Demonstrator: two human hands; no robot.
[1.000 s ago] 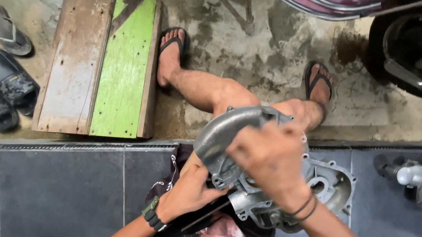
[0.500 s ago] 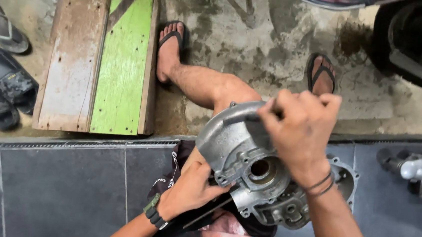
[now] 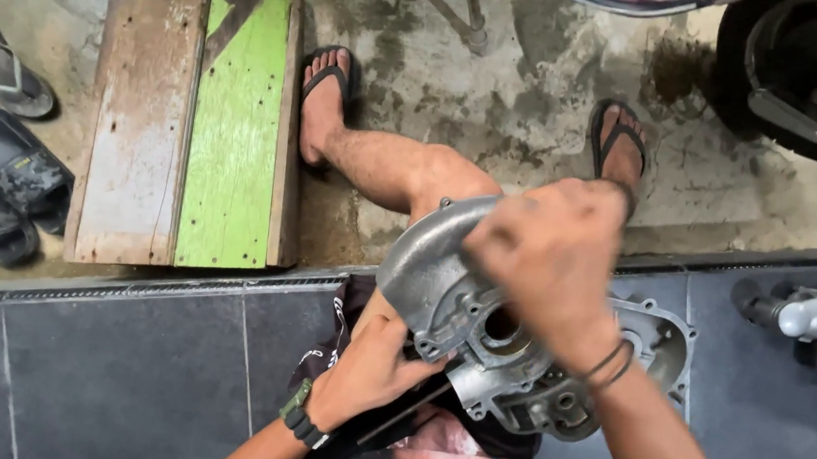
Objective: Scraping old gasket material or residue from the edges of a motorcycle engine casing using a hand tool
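A grey cast-metal engine casing (image 3: 451, 311) rests on my lap, with a round bore in its middle and a curved outer wall at the left. My left hand (image 3: 368, 372) grips its lower left edge from beneath; a dark watch sits on that wrist. My right hand (image 3: 552, 260) is closed over the upper right part of the casing, blurred, with dark bands on the wrist. A thin dark rod (image 3: 404, 414) lies under the casing by my left hand. Whether my right hand holds a small tool is hidden.
A wooden board stool (image 3: 193, 125), half painted green, stands on the concrete at the left. Sandals (image 3: 0, 168) lie at the far left. A dark tyre (image 3: 809, 76) is at the top right. A grey cylindrical part (image 3: 800, 314) lies on the dark tiles at the right.
My right hand has shifted across the top of the casing, and the casing has tilted, now showing its round bore. My left hand keeps its hold underneath.
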